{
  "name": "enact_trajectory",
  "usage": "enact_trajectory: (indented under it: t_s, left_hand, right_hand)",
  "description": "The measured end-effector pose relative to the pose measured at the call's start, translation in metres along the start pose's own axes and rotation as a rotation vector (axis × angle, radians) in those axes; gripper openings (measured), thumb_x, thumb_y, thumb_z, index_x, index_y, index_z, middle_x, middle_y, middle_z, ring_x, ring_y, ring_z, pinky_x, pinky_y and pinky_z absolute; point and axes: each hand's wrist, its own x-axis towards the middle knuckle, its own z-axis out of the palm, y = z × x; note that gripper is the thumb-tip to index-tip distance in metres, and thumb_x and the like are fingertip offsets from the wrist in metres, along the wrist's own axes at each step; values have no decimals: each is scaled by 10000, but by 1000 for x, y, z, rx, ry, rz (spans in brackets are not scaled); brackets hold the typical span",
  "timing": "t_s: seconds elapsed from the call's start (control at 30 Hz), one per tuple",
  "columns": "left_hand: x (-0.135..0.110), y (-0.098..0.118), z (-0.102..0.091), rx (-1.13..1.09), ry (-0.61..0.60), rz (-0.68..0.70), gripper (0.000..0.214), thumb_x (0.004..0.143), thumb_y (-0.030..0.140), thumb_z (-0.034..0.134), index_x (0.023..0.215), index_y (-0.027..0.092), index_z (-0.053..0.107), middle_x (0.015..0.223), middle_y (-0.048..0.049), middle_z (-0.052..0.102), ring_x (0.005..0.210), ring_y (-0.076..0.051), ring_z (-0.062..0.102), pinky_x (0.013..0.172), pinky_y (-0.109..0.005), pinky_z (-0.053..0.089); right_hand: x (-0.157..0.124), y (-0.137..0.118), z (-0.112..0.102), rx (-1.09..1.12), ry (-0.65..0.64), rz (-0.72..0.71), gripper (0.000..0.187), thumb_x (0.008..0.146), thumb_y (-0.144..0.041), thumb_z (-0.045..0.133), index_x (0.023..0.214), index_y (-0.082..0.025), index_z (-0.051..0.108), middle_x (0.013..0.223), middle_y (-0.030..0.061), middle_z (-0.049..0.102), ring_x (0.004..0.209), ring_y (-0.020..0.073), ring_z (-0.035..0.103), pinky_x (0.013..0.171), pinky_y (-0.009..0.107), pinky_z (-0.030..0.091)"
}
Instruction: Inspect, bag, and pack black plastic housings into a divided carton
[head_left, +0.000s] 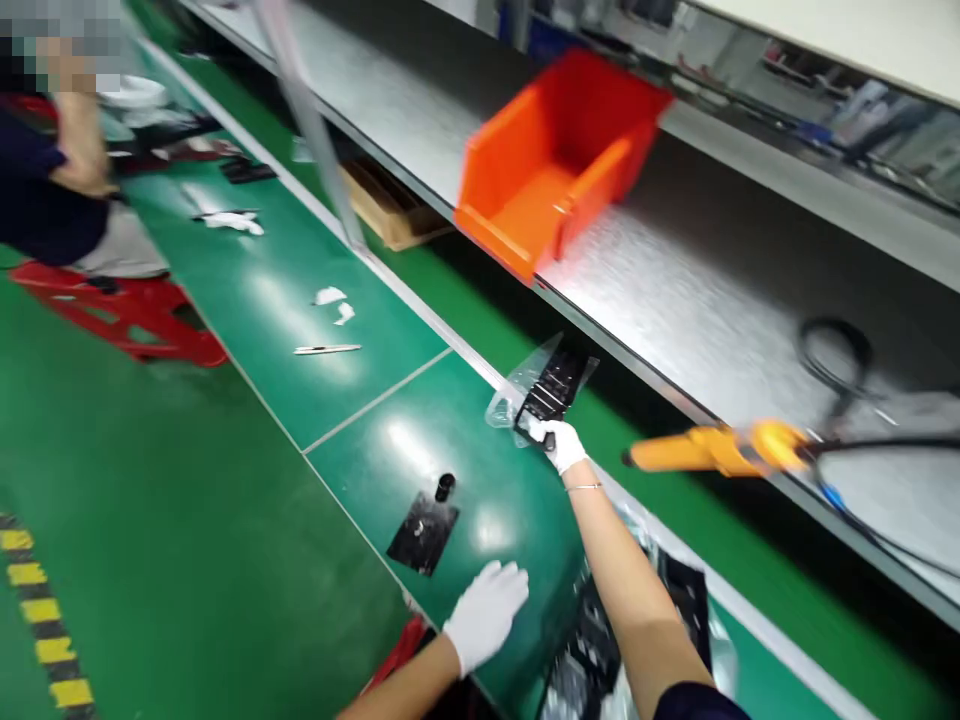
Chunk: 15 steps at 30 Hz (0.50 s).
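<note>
My right hand (564, 447), in a white glove, reaches to the far edge of the green bench. Its fingers are closed on the near end of a flat black part (559, 385), with clear plastic film (504, 408) around it. My left hand (487, 615), also gloved in white, lies flat near the front edge of the bench, fingers stretched out and holding nothing. Left of it on the green top lie a thin black plate (424, 533) and a short black cylinder (445, 487). Under my right forearm are several black parts (592, 640) in clear plastic, partly hidden.
An orange bin (555, 165) stands on the grey shelf (675, 270) beyond the bench. A yellow power screwdriver (712, 450) with a cable juts over the shelf's edge. White scraps and a pen-like tool (327, 350) lie further left. A person sits on a red stool (120, 310).
</note>
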Motion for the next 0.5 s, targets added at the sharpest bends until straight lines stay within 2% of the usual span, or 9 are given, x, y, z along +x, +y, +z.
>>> enact_trajectory:
  t_s: [0.03,0.13,0.17,0.23,0.3,0.37,0.4,0.43,0.5]
  left_hand:
    - [-1,7,-9,-171,-13,-111,383,841,119,527,1169,219,695,1338,-84,632,1321,-287,511,1196,-485,257]
    - [4,18,-23,-303,-57,-185,386,870,173,481,1204,202,671,1416,-93,566,1414,-295,388,1237,-488,99]
    - [7,19,-23,-346,-62,-228,346,877,238,499,1162,182,685,1388,-117,587,1409,-315,391,1234,-496,109]
    - [11,18,-23,-442,-29,-333,424,930,395,427,1218,163,632,1396,-147,571,1397,-319,408,1215,-499,198]
    - [10,19,-26,-550,7,-434,606,972,510,229,1345,121,507,1405,-197,548,1342,-308,484,1158,-501,324]
    - [4,25,-31,-649,21,-523,780,957,561,1,1406,66,403,1363,-261,559,1236,-310,585,1062,-510,439]
    - [0,30,-34,-685,22,-562,831,941,581,-50,1415,47,375,1344,-285,564,1188,-313,618,1021,-510,473]
    - [-5,36,-37,-709,25,-599,848,934,611,-37,1419,41,362,1338,-301,561,1157,-316,637,996,-506,491]
    - [-11,49,-39,-720,45,-655,792,940,658,154,1424,62,350,1374,-303,529,1161,-310,634,1005,-477,486]
  right_hand:
    - [-35,20,-23,13,2,16,347,952,-410,542,835,-86,579,714,-10,557,640,46,529,646,185,486]
    - [-139,82,-85,32,27,53,371,948,-414,545,756,-96,552,629,-33,511,556,32,467,583,163,436]
    - [-169,102,-100,27,35,65,384,949,-421,542,739,-99,541,610,-39,494,540,29,450,569,158,423]
    - [-218,138,-121,-4,39,88,413,952,-436,535,711,-100,521,580,-48,459,517,23,421,545,150,400]
    - [-251,168,-132,-48,30,99,416,950,-441,536,717,-97,522,574,-52,443,506,19,404,525,143,384]
    - [-269,189,-132,-86,16,84,389,950,-440,538,774,-93,545,607,-47,462,517,17,410,525,140,390]
    - [-274,196,-129,-98,5,64,373,952,-440,535,823,-91,559,641,-40,485,537,19,428,538,143,407]
    - [-279,201,-125,-104,-10,36,361,955,-441,530,879,-91,570,686,-28,512,569,24,457,562,150,431]
    - [-287,206,-116,-104,-56,-41,358,959,-445,521,991,-93,578,799,3,563,665,44,523,633,180,486]
